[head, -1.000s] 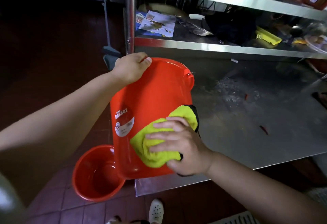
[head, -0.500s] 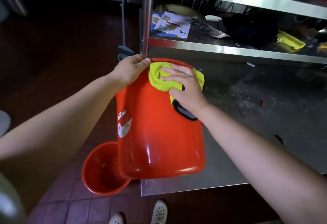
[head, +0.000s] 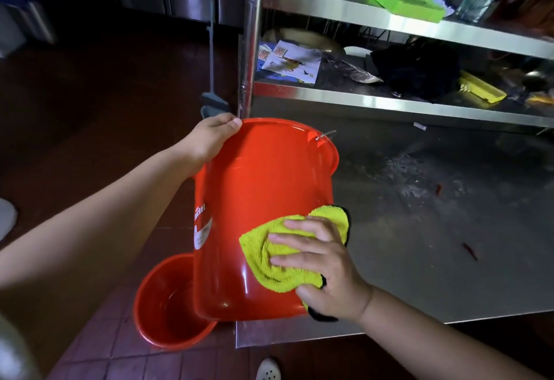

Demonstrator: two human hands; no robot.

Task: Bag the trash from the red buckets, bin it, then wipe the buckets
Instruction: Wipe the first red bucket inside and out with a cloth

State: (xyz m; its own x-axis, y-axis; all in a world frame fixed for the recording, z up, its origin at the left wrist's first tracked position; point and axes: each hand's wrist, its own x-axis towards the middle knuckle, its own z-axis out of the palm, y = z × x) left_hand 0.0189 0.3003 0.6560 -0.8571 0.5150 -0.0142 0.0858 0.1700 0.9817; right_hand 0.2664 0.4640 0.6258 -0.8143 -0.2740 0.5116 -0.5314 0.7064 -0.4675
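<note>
Steel counter (head: pixel 434 259) wet | steel shelves (head: pixel 389 100) cluttered | red-tiled floor (head: pixel 126 349)

Floor bucket (head: pixel 168 304) half hidden

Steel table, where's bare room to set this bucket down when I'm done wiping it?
The steel table is bare to the right of the red bucket, apart from small red scraps. The lower shelf behind is crowded with papers and dark cloth. The second bucket fills the floor left of the table corner.
</note>
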